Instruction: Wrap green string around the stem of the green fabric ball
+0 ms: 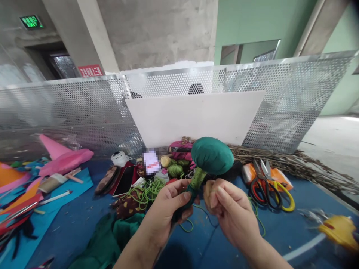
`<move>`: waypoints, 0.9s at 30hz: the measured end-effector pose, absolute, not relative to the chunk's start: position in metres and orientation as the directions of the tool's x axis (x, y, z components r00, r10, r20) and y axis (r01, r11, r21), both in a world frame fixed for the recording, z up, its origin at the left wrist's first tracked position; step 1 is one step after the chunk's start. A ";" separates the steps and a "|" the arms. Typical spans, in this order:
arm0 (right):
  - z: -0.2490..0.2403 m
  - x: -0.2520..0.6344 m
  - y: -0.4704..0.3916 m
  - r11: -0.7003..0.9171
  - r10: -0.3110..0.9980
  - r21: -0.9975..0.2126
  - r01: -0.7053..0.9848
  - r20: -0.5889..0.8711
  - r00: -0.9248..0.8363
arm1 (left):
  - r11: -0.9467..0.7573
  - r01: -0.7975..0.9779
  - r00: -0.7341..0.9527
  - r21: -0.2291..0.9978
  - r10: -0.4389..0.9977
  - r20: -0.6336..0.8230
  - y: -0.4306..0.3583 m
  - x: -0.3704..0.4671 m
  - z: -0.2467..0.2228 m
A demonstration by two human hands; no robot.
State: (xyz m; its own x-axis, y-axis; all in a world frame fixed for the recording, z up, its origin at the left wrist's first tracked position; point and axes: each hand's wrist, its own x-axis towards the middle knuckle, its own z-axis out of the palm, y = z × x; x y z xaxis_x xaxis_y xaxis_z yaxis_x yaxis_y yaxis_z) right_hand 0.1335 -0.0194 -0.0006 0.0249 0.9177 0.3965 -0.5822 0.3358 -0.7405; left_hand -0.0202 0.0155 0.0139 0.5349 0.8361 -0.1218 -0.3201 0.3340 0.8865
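Cloth-headed piece: a teal padded head (212, 155) on a neck (198, 178) wound with green yarn, held up over the near middle of the table, tilted a little to the right
Left hand (176, 203): fingers wrapped around the piece just below the wound neck, a firm hold
Right hand (231, 205): narrow, fingertips bunched together just beside the neck; whether a strand lies between them, I cannot tell
Blue tabletop (75, 216): dotted with small scraps, teal cloth (106, 239) crumpled beside the left forearm
Left side: a bright blue sheet (56, 213) under coloured cutouts, a pink pointed shape (66, 160) behind it
Middle back: loose green yarn (147, 192), an olive yarn ball (175, 170) and a dark flat device (125, 181)
Right side: scissors (265, 176) with red, black and yellow handles, dry stalks (308, 166) along the back edge, a blurred yellow object (338, 229) nearer
Screen: perforated metal (288, 101) behind the table, a white panel (196, 117) leaning before it
Room: bare concrete wall (157, 33), green wall (260, 22), lit exit sign (30, 21) above a dark doorway, pale floor (336, 134) at right
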 end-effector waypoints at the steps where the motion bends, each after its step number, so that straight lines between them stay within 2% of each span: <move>1: -0.001 0.134 -0.020 0.360 0.919 -0.761 -0.540 0.389 0.065 | 0.339 -0.315 0.539 0.886 0.833 -0.127 0.016 -0.020 0.013; 5: -0.001 0.135 -0.024 0.419 0.906 -0.793 -0.442 0.392 0.156 | 0.341 -0.318 0.520 0.885 0.843 -0.138 0.015 -0.020 0.012; 10: -0.002 0.136 -0.025 0.454 0.891 -0.813 -0.363 0.416 0.183 | 0.315 -0.312 0.500 0.896 0.857 -0.128 0.017 -0.020 0.013; 14: -0.003 0.134 -0.025 0.488 0.872 -0.839 -0.240 0.462 0.160 | 0.304 -0.307 0.498 0.902 0.859 -0.120 0.018 -0.020 0.015; 18: -0.003 0.129 -0.027 0.533 0.846 -0.842 -0.080 0.528 0.078 | 0.237 -0.281 0.418 0.930 0.902 -0.104 0.017 -0.019 0.012; 21: -0.003 0.127 -0.030 0.580 0.814 -0.814 -0.001 0.580 0.001 | 0.238 -0.199 0.375 0.951 0.915 -0.150 0.017 -0.020 0.010; 24: 0.000 0.128 -0.031 0.640 0.769 -0.767 0.050 0.639 -0.032 | 0.205 -0.170 0.409 0.964 0.904 -0.121 0.017 -0.021 0.010; 27: 0.007 0.130 -0.031 0.744 0.661 -0.646 0.170 0.749 -0.048 | 0.156 -0.166 0.424 0.974 0.903 -0.072 0.016 -0.022 0.014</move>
State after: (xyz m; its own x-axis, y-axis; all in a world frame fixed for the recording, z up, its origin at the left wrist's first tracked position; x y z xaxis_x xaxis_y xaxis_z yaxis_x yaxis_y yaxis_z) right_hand 0.1304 -0.0314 0.0068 -0.0480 0.6609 0.7489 0.1699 0.7443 -0.6459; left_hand -0.0221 0.0160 0.0139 0.4242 0.9027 -0.0721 -0.1662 0.1558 0.9737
